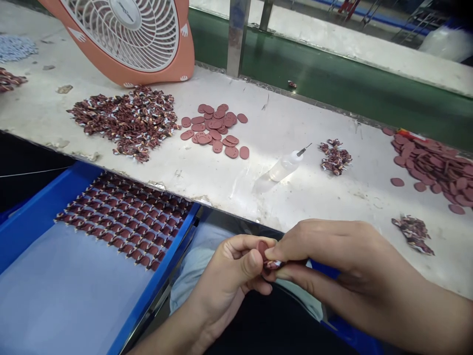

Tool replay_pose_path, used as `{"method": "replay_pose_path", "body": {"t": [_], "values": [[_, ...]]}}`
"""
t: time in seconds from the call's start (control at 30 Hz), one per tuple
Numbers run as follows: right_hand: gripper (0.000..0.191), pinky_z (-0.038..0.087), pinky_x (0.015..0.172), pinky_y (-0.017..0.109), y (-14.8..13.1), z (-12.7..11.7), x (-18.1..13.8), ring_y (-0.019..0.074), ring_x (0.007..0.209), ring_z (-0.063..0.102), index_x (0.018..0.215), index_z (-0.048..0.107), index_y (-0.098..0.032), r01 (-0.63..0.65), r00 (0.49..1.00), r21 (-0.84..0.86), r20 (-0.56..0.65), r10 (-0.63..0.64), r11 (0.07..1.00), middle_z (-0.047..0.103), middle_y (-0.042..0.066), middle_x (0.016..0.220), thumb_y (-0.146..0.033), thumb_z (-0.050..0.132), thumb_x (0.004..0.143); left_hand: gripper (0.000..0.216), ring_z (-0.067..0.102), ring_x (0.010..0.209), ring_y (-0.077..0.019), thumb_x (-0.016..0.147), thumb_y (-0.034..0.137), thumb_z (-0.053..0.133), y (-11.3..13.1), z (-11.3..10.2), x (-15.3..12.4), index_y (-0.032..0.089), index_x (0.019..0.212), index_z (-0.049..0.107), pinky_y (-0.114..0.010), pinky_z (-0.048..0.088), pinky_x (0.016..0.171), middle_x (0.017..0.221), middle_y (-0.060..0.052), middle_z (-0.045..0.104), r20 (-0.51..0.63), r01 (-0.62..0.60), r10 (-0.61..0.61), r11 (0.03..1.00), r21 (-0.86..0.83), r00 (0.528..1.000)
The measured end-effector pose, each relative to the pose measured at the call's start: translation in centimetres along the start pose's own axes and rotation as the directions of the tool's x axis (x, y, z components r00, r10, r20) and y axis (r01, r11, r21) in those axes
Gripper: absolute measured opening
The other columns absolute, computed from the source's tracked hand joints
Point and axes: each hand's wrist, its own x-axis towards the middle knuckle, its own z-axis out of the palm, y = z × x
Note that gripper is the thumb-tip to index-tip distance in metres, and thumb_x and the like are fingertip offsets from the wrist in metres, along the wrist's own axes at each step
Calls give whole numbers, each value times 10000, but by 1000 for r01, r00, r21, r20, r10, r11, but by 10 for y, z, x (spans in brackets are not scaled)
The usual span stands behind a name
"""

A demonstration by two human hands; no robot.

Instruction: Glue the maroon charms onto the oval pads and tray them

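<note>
My left hand [236, 266] pinches a small reddish-brown oval disc [262, 248] between thumb and fingers, above my lap. From the right, my right hand [321, 256] closes thumb and forefinger on a tiny painted brown-and-white figure piece [272, 265] against the disc. My fingertips hide part of both pieces. On the bench ahead lies a loose group of the same oval discs [216, 125], some with small holes. A clear squeeze bottle with a needle tip [284, 166] lies on its side. Small clusters of painted pieces [335, 157] lie to the right of it.
An orange fan [148, 76] stands at the back left, behind a large heap of painted pieces [125, 121]. More discs [439, 167] are piled at the right. Below the bench edge, a blue tray [162, 291] holds rows of assembled pieces [129, 217]. A metal post [236, 39] rises behind.
</note>
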Motion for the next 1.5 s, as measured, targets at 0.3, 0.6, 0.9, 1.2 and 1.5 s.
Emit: {"method": "replay_pose_path", "body": {"t": [0.3, 0.6, 0.9, 1.2, 1.5], "values": [[180, 504, 720, 142, 6, 0, 4, 58, 766, 659, 983, 667, -203, 11, 1000, 56, -10, -10, 998, 709, -46, 870, -56, 607, 898, 376, 557, 550, -59, 606, 488, 855, -2, -1, 2, 149, 735, 756, -116, 476, 478, 631, 6, 602, -1, -1, 1, 999, 34, 1000], [207, 500, 711, 142, 7, 2, 5, 70, 755, 671, 957, 679, -193, -2, 1000, 74, -27, 4, 997, 721, -32, 849, -17, 628, 861, 345, 553, 574, -57, 651, 473, 833, -3, -2, 3, 153, 755, 758, -114, 477, 497, 680, -2, 612, 10, -15, 15, 999, 35, 1000], [185, 499, 745, 181, 13, 8, 7, 95, 808, 671, 1006, 676, -204, -19, 1000, 17, -2, 19, 1000, 725, -21, 895, -69, 633, 886, 340, 580, 566, -66, 630, 451, 851, -6, -18, 7, 156, 767, 753, -118, 509, 465, 671, 2, 634, 35, -13, 14, 1000, -21, 999], [164, 505, 682, 173, 21, 12, 2, 84, 765, 636, 1086, 672, -249, -71, 970, -55, -239, 55, 996, 698, -21, 916, -249, 647, 923, 428, 655, 540, -57, 551, 421, 898, 0, -19, 6, 145, 853, 772, -83, 492, 419, 681, -8, 725, 1, 205, -215, 933, -297, 977], [176, 455, 563, 178, 23, 30, 8, 61, 625, 558, 1089, 684, -298, -95, 973, 80, -203, 110, 992, 643, -46, 794, -265, 660, 918, 335, 677, 540, -73, 593, 401, 879, 1, -21, 5, 127, 738, 749, -116, 537, 416, 617, 2, 725, 21, 160, -163, 931, -328, 986]]}}
